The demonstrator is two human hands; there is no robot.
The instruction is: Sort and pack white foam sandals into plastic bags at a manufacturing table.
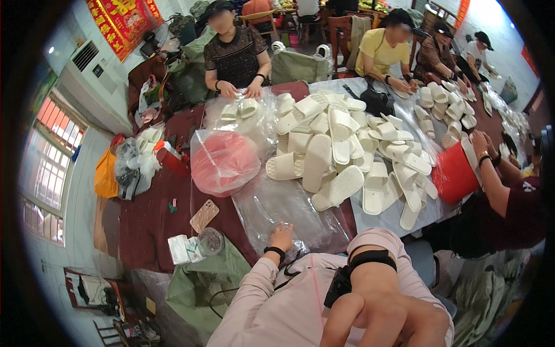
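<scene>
My left hand [281,237] lies flat, fingers spread, on a stack of clear plastic bags [277,202] at the table's near edge. Close to the camera, my right hand [384,315] is raised at the bottom of the view. Its fingers point downward and apart, with their tips cut off by the frame, and nothing shows in it. A large heap of white slippers [329,136] covers the table beyond the bags. Behind the bags sits a round red item [225,162] wrapped in clear plastic.
A phone [204,216], a clear tub [210,241] and white packets [184,250] are at the left. A red bucket [457,172] stands at the right beside a co-worker's arms. Across the table, a person [237,58] handles slippers in plastic. Several others sit farther right.
</scene>
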